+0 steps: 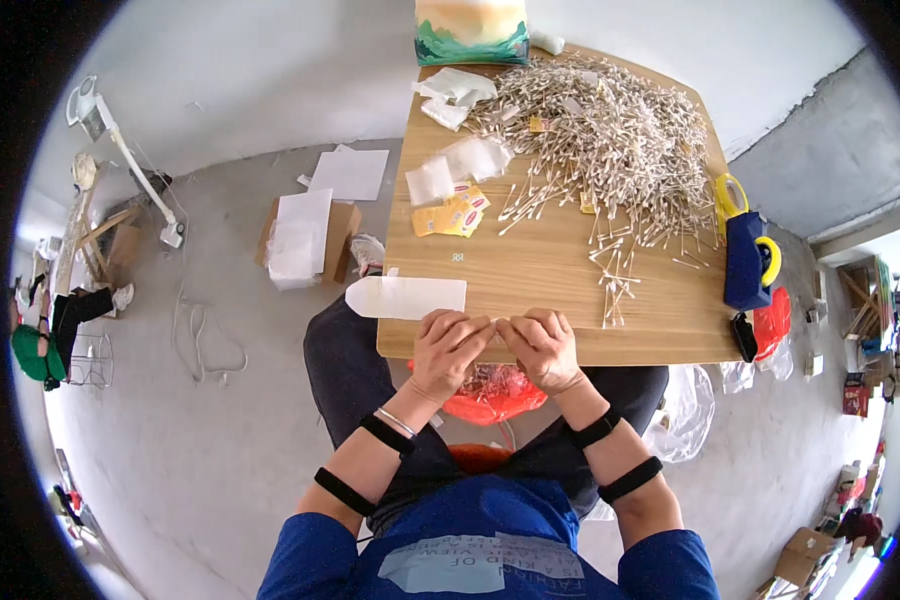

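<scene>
Close together at the near edge of the wooden table (pixel 530 345), my left hand (pixel 448 348) and my right hand (pixel 540 348) are both closed in a pinch, fingertips nearly meeting. Whatever is between the fingers is too small to make out. Just left of my left hand lies a flat white paper sleeve (pixel 420 297) with a tapered left end. A few loose cotton swabs (pixel 615 285) are scattered to the right of my hands. Beyond them rises a large heap of cotton swabs (pixel 610 150). Yellow printed cards (pixel 452 216) lie at the left, beside translucent plastic bags (pixel 458 168).
A blue tape dispenser (pixel 745 265) with yellow rolls stands at the right edge. A printed pouch (pixel 472 35) sits at the back. Below the near edge hangs a red plastic bag (pixel 495 398). Left on the floor is a cardboard box (pixel 342 240) with white sheets.
</scene>
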Demonstrator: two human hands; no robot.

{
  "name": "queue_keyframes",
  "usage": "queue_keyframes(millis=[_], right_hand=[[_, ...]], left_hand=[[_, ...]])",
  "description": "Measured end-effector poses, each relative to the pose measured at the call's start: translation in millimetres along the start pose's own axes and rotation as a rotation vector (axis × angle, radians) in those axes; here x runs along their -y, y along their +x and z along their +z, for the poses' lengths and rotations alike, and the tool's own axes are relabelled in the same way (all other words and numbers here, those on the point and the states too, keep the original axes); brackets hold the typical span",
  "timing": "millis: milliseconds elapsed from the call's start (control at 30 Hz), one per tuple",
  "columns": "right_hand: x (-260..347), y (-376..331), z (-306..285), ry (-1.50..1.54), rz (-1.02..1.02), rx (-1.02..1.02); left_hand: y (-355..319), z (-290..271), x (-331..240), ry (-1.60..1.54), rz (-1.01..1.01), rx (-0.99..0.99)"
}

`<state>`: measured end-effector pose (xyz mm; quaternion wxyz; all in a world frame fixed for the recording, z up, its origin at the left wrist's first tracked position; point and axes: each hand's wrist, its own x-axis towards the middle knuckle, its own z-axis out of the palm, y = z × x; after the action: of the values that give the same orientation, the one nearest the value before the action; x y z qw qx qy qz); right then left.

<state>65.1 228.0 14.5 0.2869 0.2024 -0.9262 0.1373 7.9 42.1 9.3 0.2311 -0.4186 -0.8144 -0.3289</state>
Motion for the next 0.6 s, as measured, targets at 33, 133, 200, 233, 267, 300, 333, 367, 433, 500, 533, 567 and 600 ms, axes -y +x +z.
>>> queue_keyframes(millis=[33,133,200,233,267,300,333,367,433,500,533,567,600], right_hand=[[-1,3,-1,-0.007,-0.001,0.004],[-1,5,3,-0.009,-0.002,-0.017],[-2,8,4,-0.016,-0.004,-0.032],[-2,8,6,-0.036,-0.010,-0.029],[-2,7,9,-0.057,-0.016,-0.025],[-3,8,10,-0.078,-0.024,-0.023],[-3,8,10,-0.099,-0.042,-0.022],[-4,10,8,-0.119,-0.060,-0.020],[-5,9,8,-0.148,-0.091,-0.024],[-7,7,11,-0.163,-0.124,-0.037],[-8,5,12,-0.174,-0.115,-0.026],[-8,3,13,-0.186,-0.107,-0.014],[-9,3,14,-0.198,-0.101,-0.009]], left_hand=[[3,-2,0,0.040,0.018,0.003],[4,-6,1,0.123,0.052,0.016],[5,-2,8,0.136,0.063,0.009],[5,-2,9,0.149,0.068,0.004],[5,-2,10,0.162,0.072,-0.001],[6,-2,12,0.177,0.077,-0.008],[5,-2,13,0.191,0.086,-0.003],[4,-2,14,0.206,0.094,0.003],[1,-2,13,0.238,0.105,0.011],[1,-3,11,0.275,0.112,0.012],[1,-2,10,0.279,0.103,0.010],[1,0,9,0.283,0.094,0.009],[3,0,9,0.291,0.090,0.005]])
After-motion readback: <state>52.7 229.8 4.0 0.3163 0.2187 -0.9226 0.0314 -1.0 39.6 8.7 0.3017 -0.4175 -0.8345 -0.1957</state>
